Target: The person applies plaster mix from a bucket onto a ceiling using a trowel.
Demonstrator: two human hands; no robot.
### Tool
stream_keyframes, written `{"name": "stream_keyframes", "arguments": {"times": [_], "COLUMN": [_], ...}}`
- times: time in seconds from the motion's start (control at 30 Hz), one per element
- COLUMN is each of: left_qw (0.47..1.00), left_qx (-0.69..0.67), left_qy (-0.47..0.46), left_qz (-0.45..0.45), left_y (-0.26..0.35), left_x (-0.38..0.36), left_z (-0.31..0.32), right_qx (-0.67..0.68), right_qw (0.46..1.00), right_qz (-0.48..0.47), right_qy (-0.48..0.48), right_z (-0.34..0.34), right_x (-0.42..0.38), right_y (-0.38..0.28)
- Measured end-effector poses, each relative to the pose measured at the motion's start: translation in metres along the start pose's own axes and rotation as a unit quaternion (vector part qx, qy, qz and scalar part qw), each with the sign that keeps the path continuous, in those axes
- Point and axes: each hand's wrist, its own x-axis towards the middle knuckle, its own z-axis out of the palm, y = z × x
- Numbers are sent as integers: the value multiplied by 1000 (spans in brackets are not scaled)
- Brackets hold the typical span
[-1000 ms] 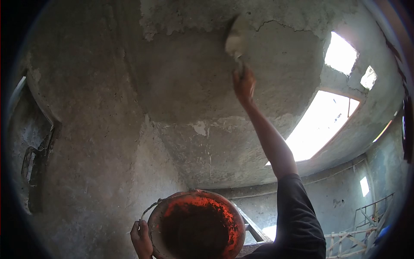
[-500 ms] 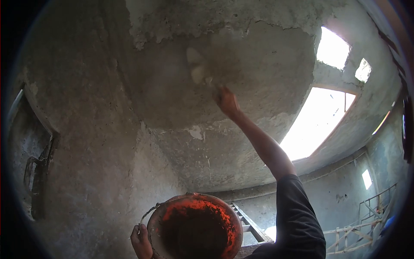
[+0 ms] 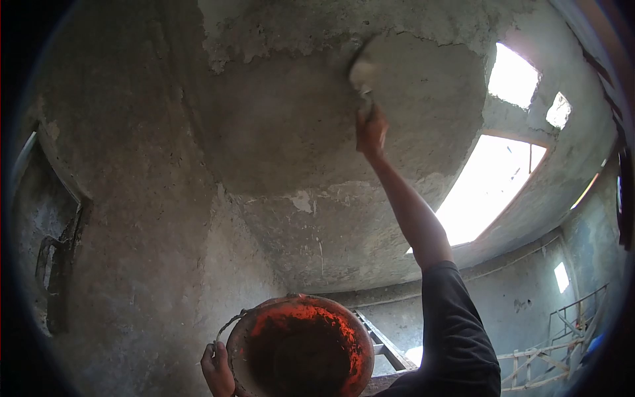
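Note:
My right hand is closed round the handle of a trowel, with the arm stretched up and forward. The trowel's blade, blurred at its edge, overlaps the darker patch of plaster on the wall, close under the patch's ragged upper border. Low in the view, my left hand grips the side of an orange bucket near its twisted handle. Grey smears cover much of the bucket's inside, and its bottom is in deep shadow.
A bright window opening lies right of my forearm, with smaller openings above it. Behind the bucket leans a ladder. Scaffolding frames stand at the lower right. On the far left is a recessed doorway.
My right hand and the trowel have swept up and to the right across the plaster patch. The left hand and the bucket have barely moved.

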Motion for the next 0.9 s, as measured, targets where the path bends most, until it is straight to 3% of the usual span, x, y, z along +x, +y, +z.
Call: {"name": "stream_keyframes", "arguments": {"times": [0.1, 0.13, 0.2, 0.23, 0.3, 0.33, 0.4, 0.5, 0.63, 0.7, 0.73, 0.8, 0.9], "left_qw": [999, 999, 1000, 1000, 992, 993, 994, 996, 997, 994, 994, 994, 993], "left_qx": [23, 23, 23, 24, 22, 22, 60, 49, 51, 53, 52, 54, 58], "left_qy": [-1, -2, -5, -5, 106, 105, -35, -68, -40, -75, -75, -33, -60], "left_qz": [22, 24, 17, 19, 57, 56, -80, -42, -34, -58, -56, -85, -84], "left_y": [-4, -4, -6, -11, -15, -8, 9, -8, -3, -7, -3, 8, 8], "left_x": [1, 2, 2, 3, 2, 0, -4, 3, 1, 4, 2, -4, -1], "left_z": [-2, -2, -3, -1, 10, 6, -7, -11, -9, -12, -10, -6, -9], "right_qx": [52, 51, 56, 57, 96, 95, 30, 49, -8, 62, 63, 57, 78], "right_qw": [983, 984, 959, 960, 982, 982, 999, 995, 1000, 991, 991, 961, 957], "right_qz": [-88, -88, -116, -115, -48, -48, 27, 87, 28, -48, -49, -177, -168], "right_qy": [-151, -150, -251, -249, -154, -155, -32, 23, 9, -106, -104, -202, -223], "right_z": [14, 13, 8, 4, -7, -12, -17, -19, 7, 23, 32, 40, 27], "right_x": [-29, -33, -39, -40, -38, -36, -25, -12, -26, -43, -50, -61, -60], "right_y": [-6, -11, -19, -22, -23, -19, -12, -2, -1, -2, -4, -10, -21]}}
